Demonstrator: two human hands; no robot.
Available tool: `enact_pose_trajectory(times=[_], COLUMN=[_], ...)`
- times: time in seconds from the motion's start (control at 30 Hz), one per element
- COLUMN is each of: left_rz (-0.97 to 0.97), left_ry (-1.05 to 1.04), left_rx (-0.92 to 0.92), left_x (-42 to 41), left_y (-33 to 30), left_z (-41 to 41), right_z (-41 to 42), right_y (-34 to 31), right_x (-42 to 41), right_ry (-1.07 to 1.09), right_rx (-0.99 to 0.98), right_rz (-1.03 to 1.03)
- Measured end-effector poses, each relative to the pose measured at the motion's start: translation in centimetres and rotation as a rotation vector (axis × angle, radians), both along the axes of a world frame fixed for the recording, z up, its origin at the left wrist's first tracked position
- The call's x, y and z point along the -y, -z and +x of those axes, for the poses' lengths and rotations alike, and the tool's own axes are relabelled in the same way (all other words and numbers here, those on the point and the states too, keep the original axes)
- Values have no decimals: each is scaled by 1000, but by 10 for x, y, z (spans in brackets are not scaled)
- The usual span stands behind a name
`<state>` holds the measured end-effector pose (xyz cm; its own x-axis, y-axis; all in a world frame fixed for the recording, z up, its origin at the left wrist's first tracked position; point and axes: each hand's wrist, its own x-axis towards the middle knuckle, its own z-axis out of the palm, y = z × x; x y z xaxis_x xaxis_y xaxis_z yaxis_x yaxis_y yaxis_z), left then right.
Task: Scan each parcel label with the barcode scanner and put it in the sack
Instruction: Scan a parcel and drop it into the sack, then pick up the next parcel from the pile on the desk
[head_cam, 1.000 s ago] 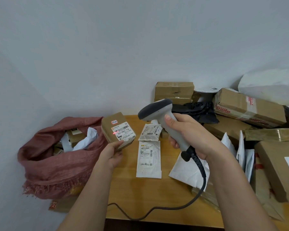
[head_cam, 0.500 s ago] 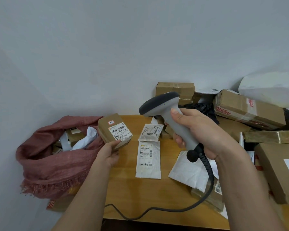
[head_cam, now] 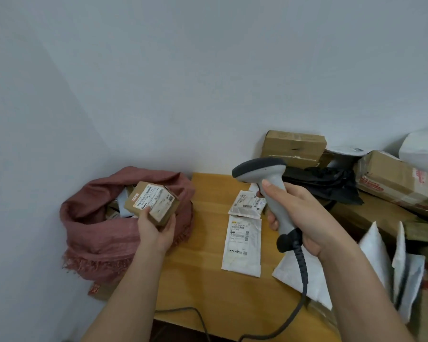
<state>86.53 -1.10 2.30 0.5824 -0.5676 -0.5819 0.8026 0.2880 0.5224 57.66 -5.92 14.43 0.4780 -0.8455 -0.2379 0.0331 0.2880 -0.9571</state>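
Two hands are busy, both holding something. The left hand (head_cam: 156, 230) grips a small box (head_cam: 151, 203) from below, fingers and thumb curled round its near corners, label facing up. This box hangs over the open mouth of the sack (head_cam: 104, 233), above the parcels already inside it. The sack, of reddish woven cloth, sits just off the left edge of the table (head_cam: 203, 275). To the right of the sack, above the table, the right hand (head_cam: 304, 218) is wrapped round the grip of the scanner (head_cam: 269, 188), forefinger laid along the front, the dark head pointing left toward the sack. Its cable (head_cam: 299, 287) trails down off the near edge. Between sack and scanner, two white envelopes (head_cam: 242, 243) lie flat on the table. Farther right of the sack, cardboard boxes (head_cam: 395, 178) and white mailers (head_cam: 381, 262) are heaped.
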Motion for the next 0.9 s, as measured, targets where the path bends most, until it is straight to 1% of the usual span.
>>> enact_pose_trajectory(times=[0.13,0.27,0.4,0.5,0.63,0.77,0.9], left_rz=[39,21,175,222,253,307,329], left_ry=[-55,7,91,179,369,570,806], left_rx=[45,103,126,132,150,175,260], left_x=[-9,-9,0,13,41,74,102], left_y=[-1,-5,5,17,29,29,19], left_z=[48,95,108,85,37,-23,-90], right_z=[19,33,38,33,10,-35,-93], right_y=[11,22,30,35,36,30,22], right_x=[0,-3,-6,-8,-7,-5,-6], right_ry=[-17,-15,40,117,243,395,567], right_rx=[-49,-45,-53,-77,-89,-84,-77], right_rz=[13,27,55,87,112,120,104])
